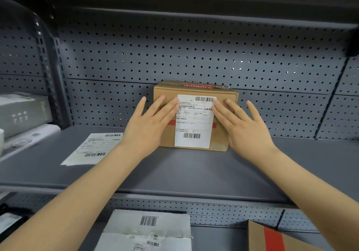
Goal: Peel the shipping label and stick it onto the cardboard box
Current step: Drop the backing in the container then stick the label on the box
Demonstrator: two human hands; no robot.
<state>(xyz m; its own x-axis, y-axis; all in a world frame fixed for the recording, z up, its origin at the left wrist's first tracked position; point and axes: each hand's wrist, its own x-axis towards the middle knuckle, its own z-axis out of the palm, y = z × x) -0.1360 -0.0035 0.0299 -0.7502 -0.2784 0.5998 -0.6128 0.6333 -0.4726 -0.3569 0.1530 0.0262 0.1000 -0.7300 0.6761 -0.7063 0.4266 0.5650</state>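
A brown cardboard box [165,142] with red tape stands on the grey shelf, close to the pegboard back. A white shipping label [194,122] with barcodes lies flat on the box's front face. My left hand [149,126] rests flat on the box, its fingertips on the label's left edge. My right hand [242,124] lies flat on the right side, fingertips touching the label's right edge. Both hands have fingers spread and grip nothing.
A sheet of label paper [93,149] lies on the grey shelf [194,173] to the left of the box. Grey and white boxes [21,113] stand at the far left. On the lower shelf sit a white labelled box [147,229] and a brown box with red tape [272,237].
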